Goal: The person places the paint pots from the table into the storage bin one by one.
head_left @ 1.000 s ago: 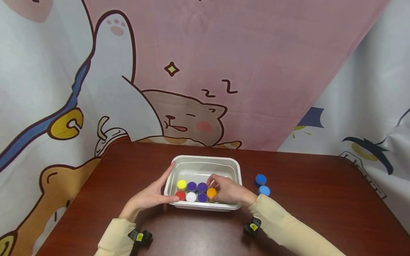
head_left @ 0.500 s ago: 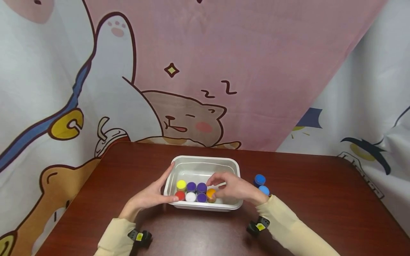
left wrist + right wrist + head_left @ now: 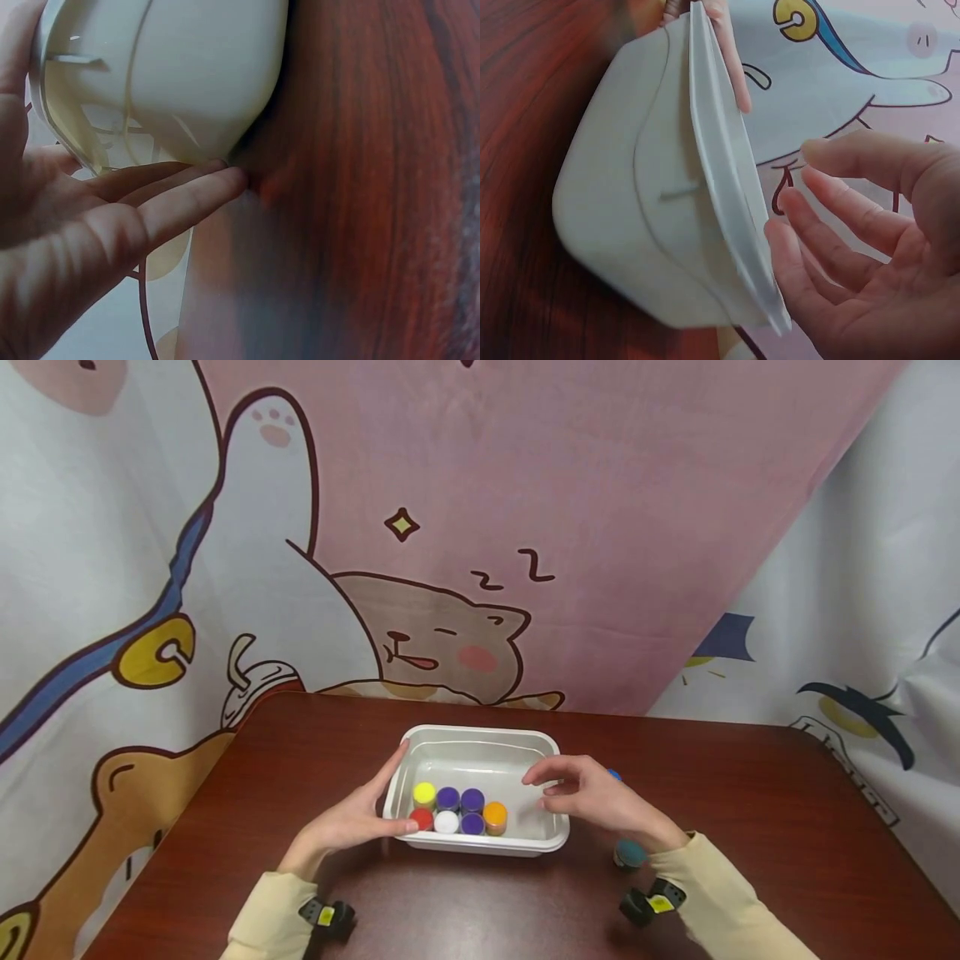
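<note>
We're mid-way thru filling the white tray (image 3: 480, 739) w/ small paint pots. Our left hand (image 3: 352, 821) lies flat against the tray's left wall, fingers straight, steadying it, not gripping. Our right hand (image 3: 596, 799) hovers over the tray's right rim, fingers loosely spread, holding nothing.

Inside, seven pots sit in two rows at the near-left: yellow pot (image 3: 423, 793), two purple behind, then red, white, purple and the orange pot (image 3: 495, 816) in front. Right part and far part of the tray bare.

Outside, a teal-lidded pot (image 3: 628, 853) stands on the table (image 3: 750, 827) just beside our right wrist; a sliver of a blue pot (image 3: 615, 773) peeks behind the hand.

Next, we judge: right hand goes to an outside pot, pinches it, sets it next to the orange one. Left should keep bracing.
</note>
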`<state>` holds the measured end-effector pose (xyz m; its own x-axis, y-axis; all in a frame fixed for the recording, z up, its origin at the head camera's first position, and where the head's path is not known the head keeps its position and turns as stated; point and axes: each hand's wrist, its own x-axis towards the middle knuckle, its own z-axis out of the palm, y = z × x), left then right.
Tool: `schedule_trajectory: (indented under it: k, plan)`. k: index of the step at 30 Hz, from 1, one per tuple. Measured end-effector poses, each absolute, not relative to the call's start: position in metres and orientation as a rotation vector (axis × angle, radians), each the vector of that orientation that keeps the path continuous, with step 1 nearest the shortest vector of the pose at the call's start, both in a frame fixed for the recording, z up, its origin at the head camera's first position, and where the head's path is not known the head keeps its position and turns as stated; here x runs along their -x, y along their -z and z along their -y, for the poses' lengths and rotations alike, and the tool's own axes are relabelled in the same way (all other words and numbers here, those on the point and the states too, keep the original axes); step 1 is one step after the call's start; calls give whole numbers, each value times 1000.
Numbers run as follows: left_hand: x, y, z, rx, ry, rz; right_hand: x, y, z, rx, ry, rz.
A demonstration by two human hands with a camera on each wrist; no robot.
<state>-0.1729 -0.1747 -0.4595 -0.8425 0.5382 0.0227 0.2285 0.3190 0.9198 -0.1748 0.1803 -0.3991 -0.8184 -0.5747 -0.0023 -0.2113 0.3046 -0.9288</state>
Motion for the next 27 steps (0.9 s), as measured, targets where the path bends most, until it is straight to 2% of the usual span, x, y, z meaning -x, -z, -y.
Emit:
schedule_trajectory:
  k: [20,27]
  plan:
    - [174,460,175,-699,-1541,-2295,166,407,-251,752,1461,-2373]
    - [173,460,175,-689,-1539,-2298,159,410,-270,671,1486,-2343]
